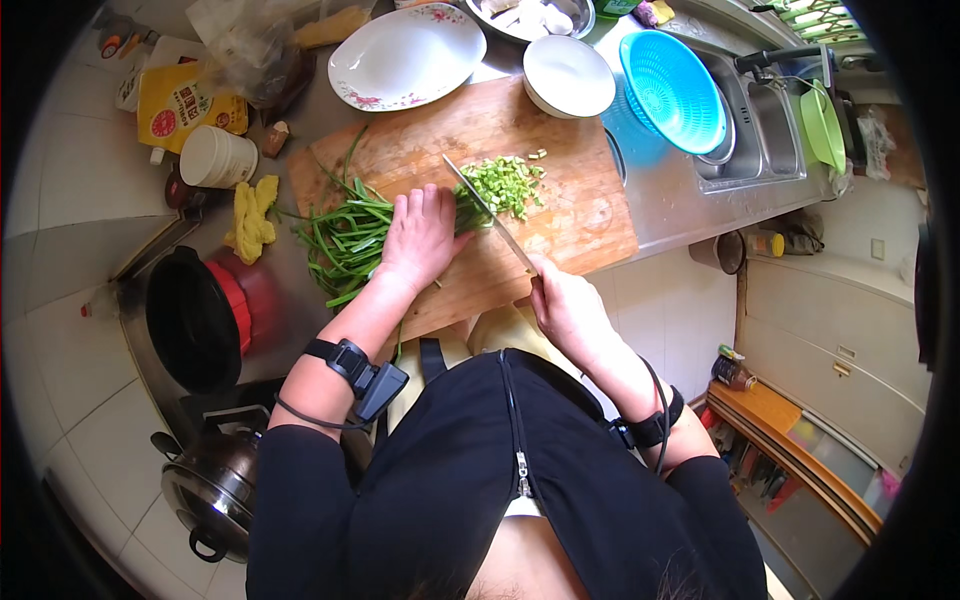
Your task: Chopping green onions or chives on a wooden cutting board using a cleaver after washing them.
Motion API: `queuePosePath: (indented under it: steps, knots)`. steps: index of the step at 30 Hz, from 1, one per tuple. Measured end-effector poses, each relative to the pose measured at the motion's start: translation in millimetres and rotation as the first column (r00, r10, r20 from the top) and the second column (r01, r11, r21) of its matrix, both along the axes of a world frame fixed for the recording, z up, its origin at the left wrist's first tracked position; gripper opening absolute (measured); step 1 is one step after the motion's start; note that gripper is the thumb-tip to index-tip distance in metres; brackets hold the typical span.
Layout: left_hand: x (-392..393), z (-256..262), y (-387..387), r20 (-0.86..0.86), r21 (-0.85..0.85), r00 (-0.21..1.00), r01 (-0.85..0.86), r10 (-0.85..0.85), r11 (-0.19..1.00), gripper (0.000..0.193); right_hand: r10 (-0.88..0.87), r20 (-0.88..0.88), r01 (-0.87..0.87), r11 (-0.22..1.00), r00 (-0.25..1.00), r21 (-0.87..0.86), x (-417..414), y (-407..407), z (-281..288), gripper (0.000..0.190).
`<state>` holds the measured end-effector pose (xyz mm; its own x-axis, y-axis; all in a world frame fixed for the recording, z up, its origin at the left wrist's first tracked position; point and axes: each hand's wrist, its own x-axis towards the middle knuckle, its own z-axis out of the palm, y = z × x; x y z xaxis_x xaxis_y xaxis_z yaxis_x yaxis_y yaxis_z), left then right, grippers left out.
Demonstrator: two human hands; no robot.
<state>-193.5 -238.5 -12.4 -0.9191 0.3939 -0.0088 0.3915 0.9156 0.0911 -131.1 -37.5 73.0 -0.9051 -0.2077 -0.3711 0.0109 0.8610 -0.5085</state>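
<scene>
A wooden cutting board (577, 225) lies on the steel counter. My left hand (421, 236) presses down on a bunch of long green stalks (341, 240), whose loose ends spread to the left over the board. In my right hand (566, 304) is the handle of a kitchen knife (491, 216); its blade slants up and left, beside the stalks' cut end. Chopped green pieces (506, 184) are heaped just right of the blade, with a few small bits above them.
Behind the board stand an oval floral plate (407, 56) and a white bowl (568, 75). A blue colander (671, 94) is at the sink (776, 127). On the left are a yellow cloth (253, 219), a white tub (217, 156) and a black pot (193, 322).
</scene>
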Motion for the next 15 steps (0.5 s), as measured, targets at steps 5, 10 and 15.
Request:
queuePosePath:
  steps: [5,10,15]
  knots:
    - [-0.2,-4.3,-0.5,-0.098,-0.058,0.993,0.058,-0.063,0.997,0.056,0.021,-0.059,-0.022,1.0,0.998,-0.022,-6.3,-5.1,-6.8,0.027]
    - [-2.0,0.5,0.3,-0.059,-0.04,0.996,0.069,-0.071,0.997,0.054,0.052,-0.2,-0.062,0.997,0.978,-0.042,-29.5,-22.2,-42.8,0.029]
    - [-5.1,-2.6,1.2,-0.033,-0.003,0.999,0.02,-0.02,1.0,0.055,-0.038,-0.167,0.012,0.988,0.985,-0.151,-37.9,-18.0,-47.6,0.031]
